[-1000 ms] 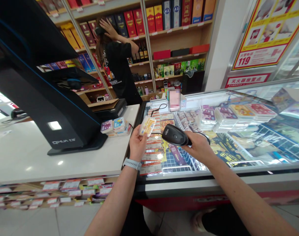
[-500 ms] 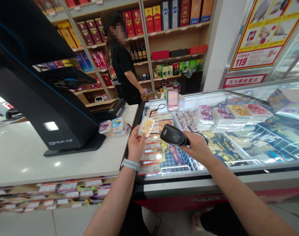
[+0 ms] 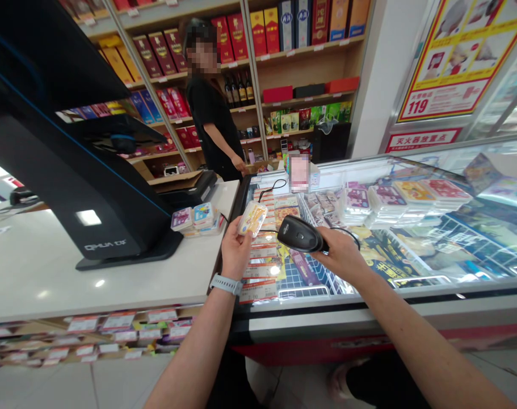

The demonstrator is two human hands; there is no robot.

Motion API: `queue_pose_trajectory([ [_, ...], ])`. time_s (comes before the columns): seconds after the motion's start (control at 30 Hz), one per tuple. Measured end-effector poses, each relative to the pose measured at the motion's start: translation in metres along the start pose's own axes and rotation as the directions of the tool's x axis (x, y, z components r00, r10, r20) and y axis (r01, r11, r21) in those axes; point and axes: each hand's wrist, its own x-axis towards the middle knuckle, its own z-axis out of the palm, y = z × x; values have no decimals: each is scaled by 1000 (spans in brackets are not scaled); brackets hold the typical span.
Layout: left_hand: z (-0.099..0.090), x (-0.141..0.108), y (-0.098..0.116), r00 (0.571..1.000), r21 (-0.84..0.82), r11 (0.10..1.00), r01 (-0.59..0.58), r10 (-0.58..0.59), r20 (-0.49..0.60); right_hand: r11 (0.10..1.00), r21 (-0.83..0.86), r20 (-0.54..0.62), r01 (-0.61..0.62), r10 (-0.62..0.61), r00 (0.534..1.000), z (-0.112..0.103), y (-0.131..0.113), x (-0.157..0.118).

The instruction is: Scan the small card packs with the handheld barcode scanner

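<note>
My left hand holds up a small plastic-wrapped packet with a yellow and orange label, gripping it between fingers and thumb. A grey watch sits on my left wrist. My right hand grips a black handheld barcode scanner, its nose pointing left toward the packet and a short gap between them. A thin black cord runs from the scanner's rear, partly hidden behind my hand.
A white counter with a black payment terminal stands left, with stacked packets on it. A glass-topped freezer full of packaged goods lies right. A person in a black shirt stands before shelves of boxed liquor.
The person behind the counter has lowered the raised hand and now faces my way, with one hand down by the shelf. My hands, the packet and the scanner stay almost still.
</note>
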Motion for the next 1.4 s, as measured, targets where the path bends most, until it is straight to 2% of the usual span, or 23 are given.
queue_pose_trajectory([
  [1.4, 2, -2, 6, 999, 7, 1000, 27, -27, -22, 999, -35, 21, 11, -10, 1000, 1, 0, 1],
])
